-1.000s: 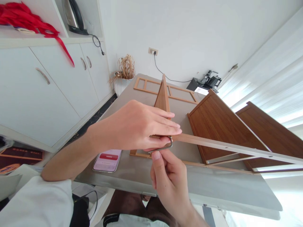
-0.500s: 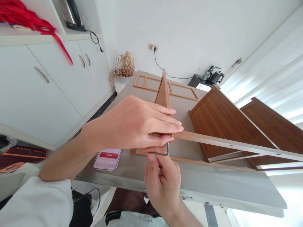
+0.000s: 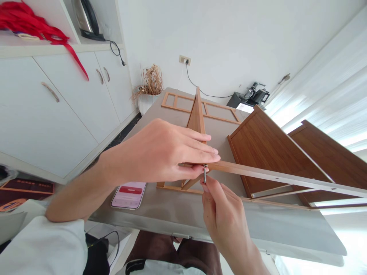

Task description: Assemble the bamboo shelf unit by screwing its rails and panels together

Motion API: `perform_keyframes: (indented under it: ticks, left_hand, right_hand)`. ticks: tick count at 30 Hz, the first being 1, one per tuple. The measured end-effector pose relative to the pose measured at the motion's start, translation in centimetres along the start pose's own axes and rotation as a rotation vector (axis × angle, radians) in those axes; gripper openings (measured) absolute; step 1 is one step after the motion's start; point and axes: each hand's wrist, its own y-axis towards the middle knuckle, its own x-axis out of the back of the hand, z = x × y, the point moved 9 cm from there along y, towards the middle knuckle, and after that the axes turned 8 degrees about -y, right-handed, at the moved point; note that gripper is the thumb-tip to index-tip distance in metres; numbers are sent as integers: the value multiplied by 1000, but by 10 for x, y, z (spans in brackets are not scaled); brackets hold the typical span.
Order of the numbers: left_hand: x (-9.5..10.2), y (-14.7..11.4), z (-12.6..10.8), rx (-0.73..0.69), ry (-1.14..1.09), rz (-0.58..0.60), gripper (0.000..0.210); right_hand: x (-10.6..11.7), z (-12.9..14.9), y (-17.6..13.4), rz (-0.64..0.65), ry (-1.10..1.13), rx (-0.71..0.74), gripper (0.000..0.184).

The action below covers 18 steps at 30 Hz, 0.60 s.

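A wooden shelf frame (image 3: 275,176) stands on the table, its long rail running to the right and a wooden panel (image 3: 197,114) joined at its left end. My left hand (image 3: 169,152) grips this corner, fingers laid straight over the wood and thumb below. A small metal bolt (image 3: 205,165) pokes out by the thumb tip. Below it, my right hand (image 3: 225,208) pinches an L-shaped hex key (image 3: 204,176), whose upper end meets the bolt. My fingers hide part of the key and the joint.
Two brown wooden shelf boards (image 3: 275,152) stand at the right within the frame. A phone (image 3: 129,195) lies on the grey table (image 3: 166,208) near my left forearm. Farther back are a dried plant (image 3: 151,80) and a black kettle set (image 3: 255,93). White cabinets (image 3: 63,103) line the left.
My right hand has moved right and slightly up, swinging the hex key from pointing left to pointing towards me. My left hand keeps its hold on the corner.
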Motion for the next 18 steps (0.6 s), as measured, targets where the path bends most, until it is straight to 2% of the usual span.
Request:
perform_keyframes:
  ticks: [6,13,18]
  left_hand:
    - [0,0,0,4,7,15,24]
    - [0,0,0,11,0,25,25]
    - [0,0,1,15,-25,19,24]
  right_hand:
    - [3,-6,0,39,10,-36,24]
    - [6,-6,2,-18,-29,-3,28]
    - [7,-8,0,-25,-24,-29,25]
